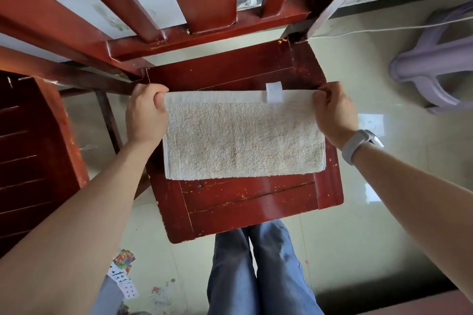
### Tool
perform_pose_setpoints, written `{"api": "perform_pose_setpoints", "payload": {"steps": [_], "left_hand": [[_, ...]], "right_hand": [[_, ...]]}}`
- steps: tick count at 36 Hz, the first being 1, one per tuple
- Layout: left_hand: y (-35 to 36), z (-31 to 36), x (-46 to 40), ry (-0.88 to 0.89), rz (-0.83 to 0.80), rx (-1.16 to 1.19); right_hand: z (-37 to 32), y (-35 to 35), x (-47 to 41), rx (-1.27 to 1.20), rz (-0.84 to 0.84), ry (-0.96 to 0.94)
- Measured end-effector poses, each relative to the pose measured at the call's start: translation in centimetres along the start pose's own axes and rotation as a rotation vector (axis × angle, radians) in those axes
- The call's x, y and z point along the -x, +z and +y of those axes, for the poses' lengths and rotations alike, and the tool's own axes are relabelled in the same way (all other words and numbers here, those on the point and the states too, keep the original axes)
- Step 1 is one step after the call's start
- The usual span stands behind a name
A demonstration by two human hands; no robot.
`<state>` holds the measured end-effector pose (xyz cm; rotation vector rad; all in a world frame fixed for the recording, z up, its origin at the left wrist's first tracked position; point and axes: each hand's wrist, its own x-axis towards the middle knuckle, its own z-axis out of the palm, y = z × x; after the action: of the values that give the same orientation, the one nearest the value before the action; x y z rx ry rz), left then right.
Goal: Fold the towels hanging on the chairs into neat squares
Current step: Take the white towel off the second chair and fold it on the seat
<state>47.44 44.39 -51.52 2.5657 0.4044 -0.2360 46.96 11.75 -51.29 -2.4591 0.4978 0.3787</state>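
Cream terry towel [243, 135] lay on red wooden chair seat [256, 202], apparently folded once to a rectangle w/ fold nearest; left hand [146, 116] & right hand [334, 112] pinched far corners shut; squaring fold(s) judged outstanding.

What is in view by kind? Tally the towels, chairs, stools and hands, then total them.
Towels: 1, the towel
Chairs: 2, the chair and the second chair
Stools: 1, the stool
Hands: 2, the left hand and the right hand
Total: 6
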Motion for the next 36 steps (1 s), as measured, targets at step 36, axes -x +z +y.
{"api": "perform_pose_setpoints", "payload": {"steps": [36], "left_hand": [[6.0,3.8,9.9,0.454,-0.276,-0.465]], "right_hand": [[1.5,1.5,6.7,-0.094,0.180,0.007]]}}
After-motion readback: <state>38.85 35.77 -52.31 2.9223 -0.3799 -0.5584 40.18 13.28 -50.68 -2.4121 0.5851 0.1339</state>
